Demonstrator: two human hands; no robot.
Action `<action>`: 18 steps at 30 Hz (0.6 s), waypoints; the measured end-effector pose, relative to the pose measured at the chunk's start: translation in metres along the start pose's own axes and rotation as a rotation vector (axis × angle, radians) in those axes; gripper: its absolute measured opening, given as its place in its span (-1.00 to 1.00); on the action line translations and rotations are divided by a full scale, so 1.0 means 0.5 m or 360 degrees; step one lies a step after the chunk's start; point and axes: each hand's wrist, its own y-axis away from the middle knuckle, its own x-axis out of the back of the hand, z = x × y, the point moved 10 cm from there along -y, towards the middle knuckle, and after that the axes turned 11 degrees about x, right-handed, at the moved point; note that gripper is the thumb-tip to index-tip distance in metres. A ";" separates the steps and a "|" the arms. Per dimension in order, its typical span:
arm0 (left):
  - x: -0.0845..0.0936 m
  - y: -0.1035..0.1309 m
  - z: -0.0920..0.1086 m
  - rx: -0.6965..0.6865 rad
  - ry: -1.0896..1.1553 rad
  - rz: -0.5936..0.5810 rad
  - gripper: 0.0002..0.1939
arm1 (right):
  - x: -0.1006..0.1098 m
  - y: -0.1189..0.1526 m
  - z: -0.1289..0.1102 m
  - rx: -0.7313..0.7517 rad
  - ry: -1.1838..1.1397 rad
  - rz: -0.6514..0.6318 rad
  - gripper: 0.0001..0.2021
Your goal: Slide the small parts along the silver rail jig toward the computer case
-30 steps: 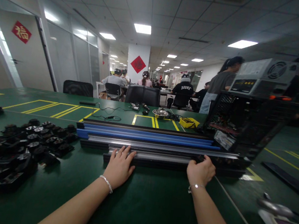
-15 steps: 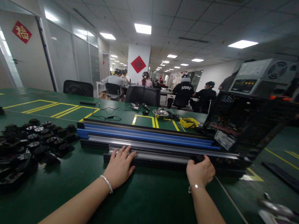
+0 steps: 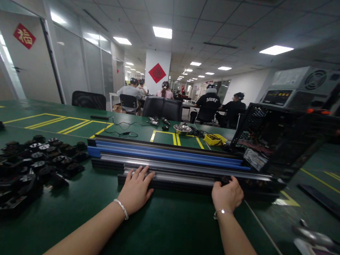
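Long metal rails lie side by side across the green table [image 3: 170, 237]. The nearest is a black and silver rail [image 3: 181, 180]; behind it are another silver rail [image 3: 183, 167] and a blue rail [image 3: 169, 155]. My left hand [image 3: 138, 188] rests on the left part of the nearest rail, fingers spread over its top. Toward the right part of that rail, my right hand [image 3: 227, 195] has its fingers curled at a small black part [image 3: 225, 180]; what they grip is mostly hidden.
Left of the rails lies a pile of black parts [image 3: 39, 159]. An open computer case [image 3: 282, 139] stands at the right. Behind the rails are a metal bowl [image 3: 182, 129] and a yellow basket [image 3: 215, 139]. People sit farther back.
My right hand's fingers have shifted very slightly. My left hand and the rails look unmoved. A person at the far right has moved a little.
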 end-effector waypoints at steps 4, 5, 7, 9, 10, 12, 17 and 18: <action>-0.002 0.000 -0.001 0.0005 -0.0002 -0.0004 -0.50 | 0.001 -0.002 -0.003 0.0039 -0.0022 0.0019 -0.52; -0.002 0.000 -0.001 0.0006 0.0000 -0.0007 -0.50 | 0.001 -0.001 -0.003 0.0035 -0.0027 0.0025 -0.52; -0.001 0.000 -0.001 0.0004 0.0008 -0.0011 -0.49 | 0.000 -0.001 -0.002 0.0027 -0.0032 0.0027 -0.53; 0.001 0.000 -0.002 0.0001 0.0018 -0.0011 -0.49 | 0.000 -0.001 -0.003 0.0032 -0.0034 0.0029 -0.54; 0.001 0.000 -0.002 -0.0001 0.0023 -0.0012 -0.49 | 0.000 -0.002 -0.004 0.0039 -0.0034 0.0029 -0.55; 0.001 -0.001 -0.002 -0.0008 0.0033 -0.0017 -0.49 | -0.001 -0.003 -0.005 0.0053 -0.0024 0.0023 -0.55; -0.002 -0.002 -0.004 -0.0022 0.0054 -0.0020 -0.47 | -0.005 -0.005 -0.004 0.0060 -0.0009 -0.0023 -0.57; -0.003 -0.002 -0.004 -0.0022 0.0054 -0.0018 -0.46 | -0.005 -0.005 -0.004 0.0056 -0.0010 -0.0030 -0.57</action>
